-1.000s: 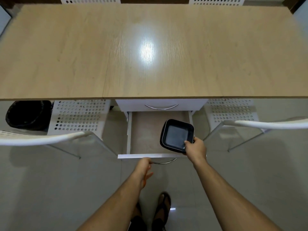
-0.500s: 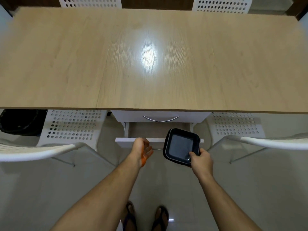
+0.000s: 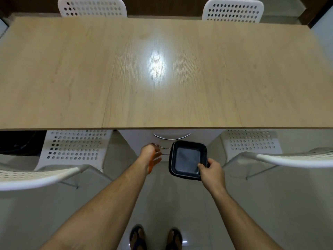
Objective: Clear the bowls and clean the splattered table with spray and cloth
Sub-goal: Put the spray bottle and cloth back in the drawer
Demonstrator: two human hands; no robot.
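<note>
Head view: white chairs (image 3: 75, 147) flank the drawer unit (image 3: 171, 135) under the table (image 3: 72, 78).

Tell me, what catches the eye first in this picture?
The wide wooden table fills the upper half, a bright light glare at its middle. Below its near edge, the right hand grips a black square bowl, while the left hand reaches toward the drawer handles under the tabletop.
</note>
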